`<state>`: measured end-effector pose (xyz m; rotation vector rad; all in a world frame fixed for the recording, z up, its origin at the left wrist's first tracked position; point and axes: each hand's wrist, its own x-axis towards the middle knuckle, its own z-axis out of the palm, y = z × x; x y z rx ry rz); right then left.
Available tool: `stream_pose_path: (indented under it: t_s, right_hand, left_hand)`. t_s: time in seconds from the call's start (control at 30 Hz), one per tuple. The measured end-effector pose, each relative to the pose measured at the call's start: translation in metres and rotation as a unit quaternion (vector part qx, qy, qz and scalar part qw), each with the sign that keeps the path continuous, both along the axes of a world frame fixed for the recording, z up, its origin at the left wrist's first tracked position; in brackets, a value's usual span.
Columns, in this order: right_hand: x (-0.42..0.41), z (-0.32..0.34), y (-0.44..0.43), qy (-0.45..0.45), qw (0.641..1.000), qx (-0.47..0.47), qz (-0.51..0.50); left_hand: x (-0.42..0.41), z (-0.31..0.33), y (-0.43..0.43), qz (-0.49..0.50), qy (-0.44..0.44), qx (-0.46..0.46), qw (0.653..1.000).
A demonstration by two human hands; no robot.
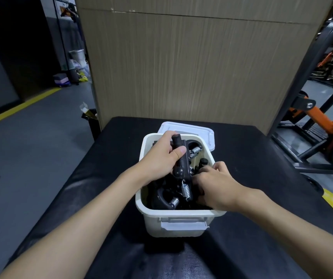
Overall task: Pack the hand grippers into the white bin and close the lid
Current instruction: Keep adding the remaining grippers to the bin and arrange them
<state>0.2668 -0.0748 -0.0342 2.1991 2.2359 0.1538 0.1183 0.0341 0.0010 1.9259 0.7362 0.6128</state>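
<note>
Left hand is clenched round one black gripper, thumb across its near face. The piece sits over the middle of the bin, its long axis running from frame top to bottom, slightly tilted, knob end lowest. The drop is straight down from the fingers onto the heap of grippers, which seems to fill the bin nearly to its rim. Right hand is at the bin's right side, fingers curled down into the heap; cannot tell if they grasp anything. Left hand is nearer the move. Handles are matt black plastic and curved; springs are bright coiled steel, likely to snag. The bin is smooth white plastic with rounded corners. The lid lies behind the far rim, not yet on. All rests on a black pad.
</note>
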Motion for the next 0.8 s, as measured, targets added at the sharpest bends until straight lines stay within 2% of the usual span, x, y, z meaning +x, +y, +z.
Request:
stream_pose_path:
  t_s: [0.13, 0.27, 0.37, 0.43, 0.67, 0.8]
  right_hand:
    - [-0.003, 0.001, 0.002, 0.017, 0.999, 0.022, -0.018]
    - [0.008, 0.014, -0.009, 0.108, 0.992, 0.045, -0.05]
    - [0.022, 0.036, -0.023, 0.135, 0.987, -0.022, -0.081]
    - [0.024, 0.039, -0.029, 0.122, 0.987, -0.071, -0.081]
    - [0.012, 0.033, -0.026, -0.012, 0.999, -0.015, -0.05]
    - [0.012, 0.028, -0.029, 0.028, 0.999, 0.021, -0.033]
  left_hand:
    - [0.003, 0.004, -0.003, -0.009, 0.016, 0.005, 1.0]
    - [0.009, 0.002, -0.006, -0.014, 0.029, 0.009, 0.999]
    - [0.019, -0.001, -0.012, -0.02, 0.045, 0.017, 0.999]
    - [0.027, -0.002, -0.017, -0.019, 0.06, 0.027, 0.998]
    - [0.039, -0.009, -0.026, -0.016, 0.093, 0.042, 0.995]
    - [0.043, -0.011, -0.023, -0.015, 0.101, 0.032, 0.994]
